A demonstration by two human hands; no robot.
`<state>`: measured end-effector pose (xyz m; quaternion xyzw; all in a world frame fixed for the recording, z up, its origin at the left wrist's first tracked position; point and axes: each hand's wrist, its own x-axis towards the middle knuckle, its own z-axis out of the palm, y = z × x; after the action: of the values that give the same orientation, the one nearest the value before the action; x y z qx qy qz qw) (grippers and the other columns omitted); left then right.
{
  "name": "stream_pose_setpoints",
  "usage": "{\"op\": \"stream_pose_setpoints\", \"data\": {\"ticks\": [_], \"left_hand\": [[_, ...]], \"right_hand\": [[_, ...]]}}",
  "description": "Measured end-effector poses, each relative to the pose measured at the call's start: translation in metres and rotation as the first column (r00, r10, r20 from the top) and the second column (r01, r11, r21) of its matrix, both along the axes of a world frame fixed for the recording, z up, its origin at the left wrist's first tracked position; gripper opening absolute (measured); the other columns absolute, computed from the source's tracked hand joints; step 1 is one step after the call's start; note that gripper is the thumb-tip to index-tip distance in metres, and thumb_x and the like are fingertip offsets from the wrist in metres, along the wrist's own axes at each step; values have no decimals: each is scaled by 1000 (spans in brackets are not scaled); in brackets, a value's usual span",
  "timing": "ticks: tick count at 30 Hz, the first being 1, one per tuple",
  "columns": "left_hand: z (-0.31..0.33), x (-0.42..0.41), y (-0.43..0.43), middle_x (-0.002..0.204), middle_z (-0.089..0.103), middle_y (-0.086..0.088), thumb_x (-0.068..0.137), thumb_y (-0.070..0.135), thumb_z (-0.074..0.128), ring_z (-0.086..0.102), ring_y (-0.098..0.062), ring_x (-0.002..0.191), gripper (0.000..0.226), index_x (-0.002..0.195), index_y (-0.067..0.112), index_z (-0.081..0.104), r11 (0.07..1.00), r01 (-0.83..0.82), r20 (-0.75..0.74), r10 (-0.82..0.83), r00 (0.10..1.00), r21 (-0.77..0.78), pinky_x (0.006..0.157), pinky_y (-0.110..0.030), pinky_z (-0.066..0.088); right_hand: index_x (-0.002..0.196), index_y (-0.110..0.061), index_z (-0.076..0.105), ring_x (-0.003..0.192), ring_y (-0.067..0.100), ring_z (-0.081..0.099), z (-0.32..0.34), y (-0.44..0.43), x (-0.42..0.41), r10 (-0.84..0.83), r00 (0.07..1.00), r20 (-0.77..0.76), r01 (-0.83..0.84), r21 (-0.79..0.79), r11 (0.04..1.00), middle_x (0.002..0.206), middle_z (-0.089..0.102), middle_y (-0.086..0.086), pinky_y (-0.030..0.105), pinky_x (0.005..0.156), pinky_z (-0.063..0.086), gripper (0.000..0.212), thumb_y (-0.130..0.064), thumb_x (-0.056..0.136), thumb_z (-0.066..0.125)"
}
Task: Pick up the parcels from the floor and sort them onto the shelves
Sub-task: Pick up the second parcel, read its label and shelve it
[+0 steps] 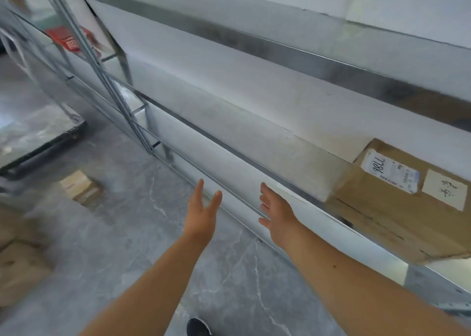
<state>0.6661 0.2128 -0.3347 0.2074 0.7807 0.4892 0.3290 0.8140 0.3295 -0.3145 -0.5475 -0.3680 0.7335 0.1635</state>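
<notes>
**Head view.** Both hands are released. The left hand and right hand reach forward with straight fingers and hold nothing, just in front of the galvanised steel shelf rack.

Judged step: fetch a parcel from the floor.
- The small tan cardboard parcel lies on the grey marbled floor, well to the left of the hands.
- A larger, blurred brown carton lies at the lower left edge.
- Turn left, stoop, grip one parcel on two opposite sides, and lift it level.

Containers:
- The rack's middle shelf carries one large brown cardboard box with white labels at its right end.
- A red plastic basket sits on the neighbouring rack. Its contents cannot be made out.
</notes>
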Motion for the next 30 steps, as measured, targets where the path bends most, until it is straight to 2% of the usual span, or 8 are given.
{"op": "stream_pose_setpoints", "data": {"ticks": [12, 14, 16, 18, 20, 24, 27, 30], "left_hand": [[20, -179, -81, 179, 27, 1, 108, 53, 55, 28, -26, 165, 72, 171, 35, 26, 971, -236, 25, 235, 972, 48, 133, -53, 25], [22, -207, -94, 179, 28, 1, 109, 53, 54, 29, -25, 164, 71, 172, 33, 26, 961, -273, 16, 273, 962, 52, 132, -47, 25], [25, -233, -105, 178, 30, 2, 109, 52, 54, 31, -24, 163, 70, 171, 33, 27, 947, -316, 15, 315, 949, 66, 124, -37, 27], [27, -256, -115, 178, 30, 3, 109, 51, 54, 32, -23, 162, 69, 171, 34, 28, 931, -355, 22, 355, 935, 79, 119, -34, 28], [27, -278, -123, 178, 31, 3, 109, 52, 54, 32, -22, 162, 70, 171, 36, 26, 913, -395, 40, 393, 919, 100, 124, -39, 28], [27, -315, -131, 177, 31, 7, 109, 52, 55, 33, -20, 161, 71, 171, 37, 26, 865, -488, 74, 483, 873, 118, 121, -35, 28], [27, -344, -131, 177, 31, 7, 109, 53, 53, 34, -19, 161, 70, 171, 35, 27, 831, -541, 90, 534, 841, 125, 118, -31, 27], [24, -375, -128, 178, 30, 6, 110, 52, 52, 32, -19, 162, 70, 171, 32, 27, 784, -610, 102, 601, 792, 117, 119, -30, 26]], "right_hand": [[158, -24, 49, 152, 23, 45, 34, -56, -207, 212, 976, -50, -205, 106, 973, 165, 48, 1, 50, 119, 43, 62, -56, 105, 56], [159, -24, 47, 152, 24, 45, 36, -66, -239, 241, 967, -76, -233, 108, 967, 165, 48, 1, 48, 116, 43, 63, -56, 105, 55], [157, -26, 50, 150, 22, 47, 37, -78, -270, 278, 954, -113, -266, 107, 958, 164, 49, -1, 47, 114, 42, 60, -56, 105, 55], [142, -31, 60, 135, 15, 58, 38, -86, -299, 317, 940, -128, -305, 103, 947, 152, 57, -3, 45, 110, 43, 45, -55, 105, 56], [131, -33, 65, 118, 8, 60, 38, -93, -326, 358, 926, -120, -348, 99, 932, 139, 60, -4, 43, 102, 43, 35, -55, 105, 56], [153, -25, 54, 146, 21, 48, 39, -98, -378, 407, 904, -134, -399, 82, 913, 159, 53, 0, 44, 102, 40, 56, -54, 105, 56], [159, -22, 48, 154, 27, 43, 37, -97, -418, 433, 885, -170, -435, 29, 900, 166, 48, 6, 45, 103, 41, 63, -55, 105, 55], [163, -21, 42, 158, 29, 37, 36, -91, -461, 481, 854, -200, -492, -6, 871, 172, 40, 7, 50, 117, 38, 68, -56, 106, 52]]}}
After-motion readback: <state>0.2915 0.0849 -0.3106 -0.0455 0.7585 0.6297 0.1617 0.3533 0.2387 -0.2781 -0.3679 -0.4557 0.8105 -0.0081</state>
